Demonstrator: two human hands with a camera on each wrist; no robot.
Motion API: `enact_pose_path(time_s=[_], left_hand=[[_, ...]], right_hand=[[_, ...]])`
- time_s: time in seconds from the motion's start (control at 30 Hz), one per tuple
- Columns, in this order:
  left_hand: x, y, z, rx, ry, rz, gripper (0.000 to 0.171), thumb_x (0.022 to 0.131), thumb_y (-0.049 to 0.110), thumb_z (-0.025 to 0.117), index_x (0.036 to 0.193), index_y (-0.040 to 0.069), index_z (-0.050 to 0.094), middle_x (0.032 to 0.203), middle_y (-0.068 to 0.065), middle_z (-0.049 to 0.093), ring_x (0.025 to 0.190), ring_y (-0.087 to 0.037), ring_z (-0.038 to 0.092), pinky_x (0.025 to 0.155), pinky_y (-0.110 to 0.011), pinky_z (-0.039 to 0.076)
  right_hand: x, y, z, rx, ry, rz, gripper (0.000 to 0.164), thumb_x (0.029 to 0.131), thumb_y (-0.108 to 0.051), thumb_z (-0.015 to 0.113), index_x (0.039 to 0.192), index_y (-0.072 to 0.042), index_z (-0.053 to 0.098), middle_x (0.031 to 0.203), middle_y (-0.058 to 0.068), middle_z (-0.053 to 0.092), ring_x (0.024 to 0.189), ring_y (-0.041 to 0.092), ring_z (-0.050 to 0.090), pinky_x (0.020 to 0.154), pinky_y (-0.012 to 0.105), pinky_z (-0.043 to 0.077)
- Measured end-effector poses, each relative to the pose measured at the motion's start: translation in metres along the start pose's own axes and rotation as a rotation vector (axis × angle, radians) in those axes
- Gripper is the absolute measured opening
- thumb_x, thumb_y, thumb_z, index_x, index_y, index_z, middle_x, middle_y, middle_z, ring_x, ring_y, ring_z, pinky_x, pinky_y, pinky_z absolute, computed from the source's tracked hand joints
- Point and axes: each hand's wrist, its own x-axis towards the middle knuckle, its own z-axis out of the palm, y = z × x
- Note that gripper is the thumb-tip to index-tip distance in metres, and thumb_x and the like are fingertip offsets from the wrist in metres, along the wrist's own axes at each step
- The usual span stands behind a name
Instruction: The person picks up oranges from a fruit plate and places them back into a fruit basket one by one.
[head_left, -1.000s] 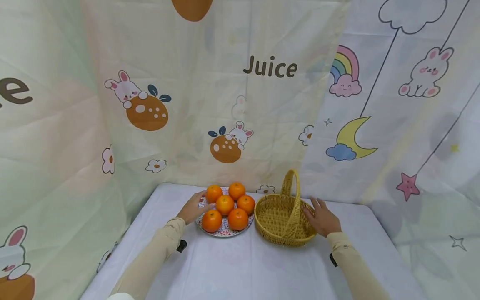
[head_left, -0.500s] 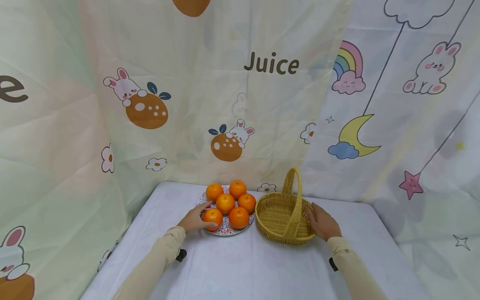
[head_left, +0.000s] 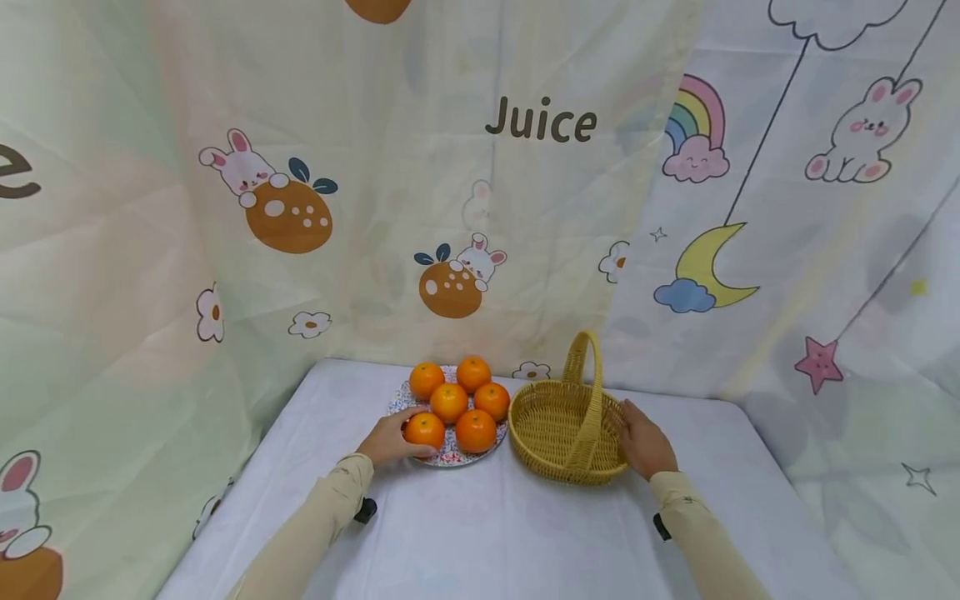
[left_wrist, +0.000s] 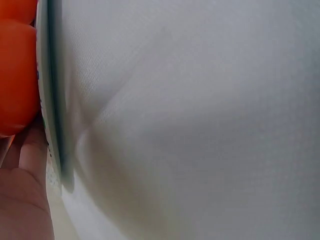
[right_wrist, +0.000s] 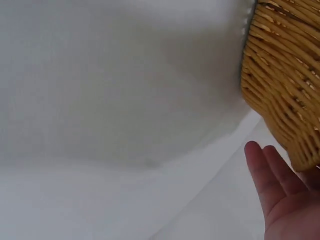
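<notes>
L hand (head_left: 390, 438) has the front-left orange (head_left: 424, 433) between thumb & fingers, thumb across its near side, fingers round its left; fingertips are tucked behind the fruit, so exact contact is hard to see. That orange sits on the patterned plate (head_left: 452, 457) w/ five other oranges (head_left: 448, 403), & the hand covers pt of the plate's left rim. L wrist view: fruit cut off at the frame edge, only pt of palm & a couple of fingers in, squeezed in by the plate rim; rest out of frame. R hand (head_left: 648, 440) is at the R side of the wicker basket (head_left: 543, 463), hiding some of its rim. R wrist view: two fingers straight & close together, apart from the weave; rest of the hand goes behind the basket edge or off-frame, so can't tell if it's pinching the rim. Basket stands upright just R of the plate, handle (head_left: 595, 375) up, blocking a bit of the interior; its base is cut off in the R wrist view. All on white tablecloth (head_left: 465, 533), blurry in both wrist views. Black wrist gear (head_left: 366, 510) mostly hidden by the sleeves (head_left: 311, 517). Printed curtain (head_left: 540, 200) behind: "Juice" legible, top cloud & far-left lettering cropped.
</notes>
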Motion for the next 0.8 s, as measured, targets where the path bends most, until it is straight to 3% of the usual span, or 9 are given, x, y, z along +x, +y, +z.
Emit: enact_pose_path(time_s=[0.13,0.4,0.63,0.8], left_hand=[[-0.0008,0.0011,-0.0018,-0.029,0.016,-0.004,0.088,0.061,0.054,0.088,0.136,0.021,0.057,0.131,-0.009,0.059,0.111,-0.028,0.057,0.097,-0.053,0.046],[-0.0084,0.0003,0.003,-0.11,0.027,-0.016,0.087,0.061,0.054,0.088,0.135,0.02,0.058,0.13,-0.008,0.059,0.112,-0.027,0.056,0.097,-0.054,0.046],[-0.0058,-0.0008,0.002,-0.088,0.036,-0.012,0.087,0.06,0.056,0.088,0.134,0.019,0.058,0.128,-0.007,0.06,0.111,-0.026,0.057,0.097,-0.052,0.046],[-0.0053,0.0073,-0.0037,-0.102,0.037,-0.019,0.087,0.06,0.055,0.088,0.133,0.018,0.058,0.128,-0.006,0.06,0.112,-0.026,0.057,0.098,-0.052,0.046]], right_hand=[[0.0037,-0.0066,-0.0006,-0.034,0.028,-0.029,0.046,0.097,-0.004,0.046,0.141,0.009,0.042,0.146,0.028,0.039,0.13,0.046,0.041,0.106,0.057,0.035],[-0.0012,-0.003,0.0021,-0.014,0.025,0.0,0.048,0.096,-0.002,0.045,0.141,0.011,0.04,0.146,0.029,0.038,0.131,0.047,0.039,0.106,0.058,0.034],[-0.0002,-0.0009,0.0048,-0.009,0.038,0.008,0.048,0.096,-0.003,0.047,0.142,0.01,0.041,0.146,0.029,0.039,0.13,0.047,0.04,0.105,0.058,0.034],[0.0004,-0.0016,0.0043,-0.002,0.054,0.002,0.048,0.095,-0.003,0.048,0.141,0.01,0.042,0.145,0.028,0.04,0.129,0.047,0.042,0.104,0.059,0.036]])
